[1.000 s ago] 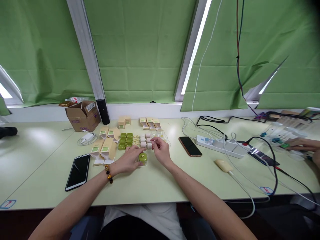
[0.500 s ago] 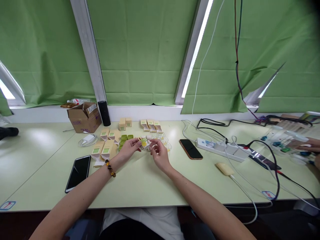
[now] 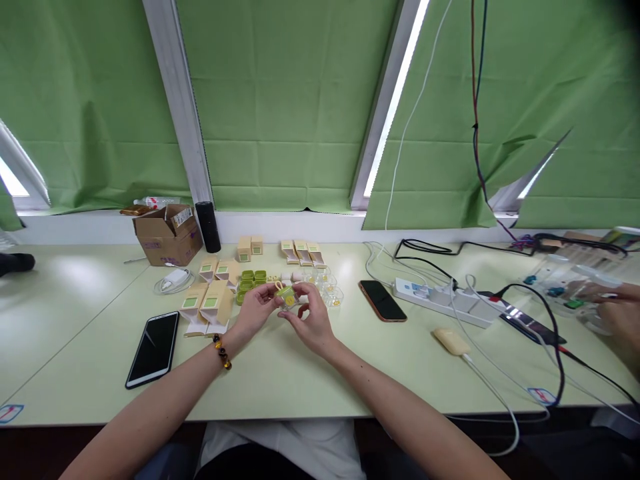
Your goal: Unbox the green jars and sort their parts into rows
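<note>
Between my two hands is a small clear container with a green top [image 3: 286, 298], a yellow piece showing in it and a cream loop at its upper edge. My left hand [image 3: 257, 308] pinches it from the left. The fingers of my right hand [image 3: 314, 321] close on its right side, thumb below. Just behind my left hand sit several green square cups [image 3: 247, 279]. Several clear cups with yellow centres [image 3: 330, 288] lie beyond my right hand, near small white cylinders [image 3: 291, 277]. Small cream loops [image 3: 273, 278] are partly hidden behind my fingers.
Open cream cartons [image 3: 216, 303] stand on the left, near a phone [image 3: 154, 350]. More small boxes [image 3: 301, 253] are at the back. To the right lie another phone [image 3: 383, 300], a power strip [image 3: 443, 300] and cables. Another person's hand [image 3: 620, 310] handles clear containers at far right.
My hands have turned the small container so its green top and loop show more plainly. The right hand has shifted slightly left and closed against it. The other person's hand has moved left.
</note>
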Available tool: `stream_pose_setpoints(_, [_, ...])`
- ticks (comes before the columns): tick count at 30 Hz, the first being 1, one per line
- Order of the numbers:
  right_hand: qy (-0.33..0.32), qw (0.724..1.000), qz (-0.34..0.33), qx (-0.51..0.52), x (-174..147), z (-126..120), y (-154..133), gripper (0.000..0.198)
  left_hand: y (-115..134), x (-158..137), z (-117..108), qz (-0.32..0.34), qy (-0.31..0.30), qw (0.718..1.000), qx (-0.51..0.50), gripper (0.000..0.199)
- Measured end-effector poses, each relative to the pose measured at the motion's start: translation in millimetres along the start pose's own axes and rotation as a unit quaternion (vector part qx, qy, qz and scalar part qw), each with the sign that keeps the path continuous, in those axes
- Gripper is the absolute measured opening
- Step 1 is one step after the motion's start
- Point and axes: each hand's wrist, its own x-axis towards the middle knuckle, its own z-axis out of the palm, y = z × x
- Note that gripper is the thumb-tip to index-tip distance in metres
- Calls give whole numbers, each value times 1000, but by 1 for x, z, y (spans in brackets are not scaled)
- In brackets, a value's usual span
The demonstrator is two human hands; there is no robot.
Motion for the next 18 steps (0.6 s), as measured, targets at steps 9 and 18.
stream_pose_setpoints(9, [17, 983, 77, 168, 7, -7, -7, 45, 3, -12, -3, 55, 10, 998, 17, 52])
stream_pose_setpoints(18, [-40, 880, 210, 425, 17, -7, 7, 39, 7, -20, 0, 98, 13, 991, 89, 39])
